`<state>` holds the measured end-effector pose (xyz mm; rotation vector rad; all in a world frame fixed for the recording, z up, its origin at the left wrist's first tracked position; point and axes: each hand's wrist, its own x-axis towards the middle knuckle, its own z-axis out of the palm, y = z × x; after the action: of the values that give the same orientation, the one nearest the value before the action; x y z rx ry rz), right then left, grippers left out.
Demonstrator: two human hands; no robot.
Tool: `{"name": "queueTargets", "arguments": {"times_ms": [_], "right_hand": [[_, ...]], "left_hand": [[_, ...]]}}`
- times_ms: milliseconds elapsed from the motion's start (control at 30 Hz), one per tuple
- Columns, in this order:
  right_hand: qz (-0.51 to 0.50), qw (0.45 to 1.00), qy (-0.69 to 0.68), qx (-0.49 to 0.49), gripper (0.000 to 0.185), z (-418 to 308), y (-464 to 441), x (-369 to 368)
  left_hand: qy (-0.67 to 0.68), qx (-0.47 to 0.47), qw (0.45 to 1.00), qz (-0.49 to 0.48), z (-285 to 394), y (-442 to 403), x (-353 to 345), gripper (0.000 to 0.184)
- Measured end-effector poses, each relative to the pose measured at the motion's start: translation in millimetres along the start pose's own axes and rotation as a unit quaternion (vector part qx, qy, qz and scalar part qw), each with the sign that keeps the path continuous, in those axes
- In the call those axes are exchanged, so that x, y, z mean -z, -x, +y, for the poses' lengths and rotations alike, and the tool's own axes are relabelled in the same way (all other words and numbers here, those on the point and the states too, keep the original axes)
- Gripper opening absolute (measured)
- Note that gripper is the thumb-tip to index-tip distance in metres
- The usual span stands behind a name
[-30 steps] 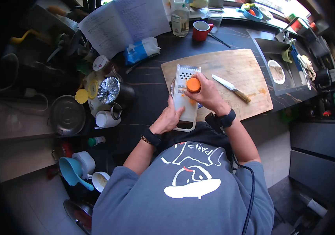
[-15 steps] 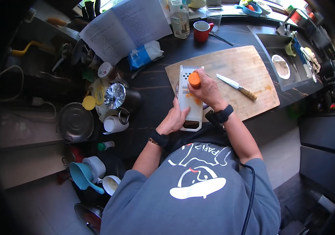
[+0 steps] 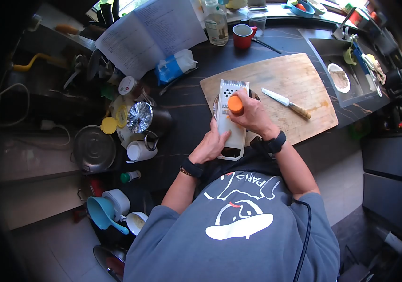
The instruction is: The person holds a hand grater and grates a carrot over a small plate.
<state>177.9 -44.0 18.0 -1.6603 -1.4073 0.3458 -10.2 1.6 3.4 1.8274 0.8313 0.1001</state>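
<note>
A flat white grater (image 3: pixel 233 133) lies tilted across a plate or bowl (image 3: pixel 255 95) at the left edge of the wooden cutting board (image 3: pixel 288 75). My left hand (image 3: pixel 212 142) is closed on the grater's lower left side, with the thumb on its face. My right hand (image 3: pixel 253 113) grips a thick orange carrot piece (image 3: pixel 235 104), its cut end facing up, and presses it to the toothed part of the grater. Beside my right hand a knife (image 3: pixel 278 97) with a wooden handle rests on the board. What lies under the grater is mostly hidden.
A red mug (image 3: pixel 243 37), a glass bottle (image 3: pixel 217 28) and an open notebook (image 3: pixel 150 35) stand behind the board. Left of me are a foil-topped metal pot (image 3: pixel 156 117) and a blue-and-white packet (image 3: pixel 175 66). The sink (image 3: pixel 321 56) is at the right.
My right hand has slid the carrot piece down the grater, towards me. My left hand keeps its hold. The whole view has shifted slightly.
</note>
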Motion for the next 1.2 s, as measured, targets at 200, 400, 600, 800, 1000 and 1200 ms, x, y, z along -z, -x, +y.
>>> {"name": "queueTargets", "arguments": {"times_ms": [200,400,600,800,1000,1200], "right_hand": [[0.017,0.998,-0.011,-0.053,0.042,6,-16,5],[0.009,0.999,0.018,0.033,0.045,2,0,5],[-0.009,0.999,0.010,-0.041,0.040,1,-14,14],[-0.019,1.000,0.003,0.014,0.045,2,3,4],[-0.022,0.999,0.008,0.025,0.045,-6,11,5],[0.018,0.999,0.021,0.033,0.044,3,-2,3]], "left_hand": [[0.000,0.005,1.000,-0.011,-7,0,-1,0.070],[0.016,0.010,1.000,-0.010,1,2,1,0.068],[0.008,-0.023,1.000,-0.012,-11,2,-2,0.068],[0.011,0.021,0.999,-0.021,7,3,2,0.068],[0.006,0.028,1.000,-0.014,4,3,1,0.068],[0.000,-0.012,1.000,-0.004,-4,2,-1,0.066]]}}
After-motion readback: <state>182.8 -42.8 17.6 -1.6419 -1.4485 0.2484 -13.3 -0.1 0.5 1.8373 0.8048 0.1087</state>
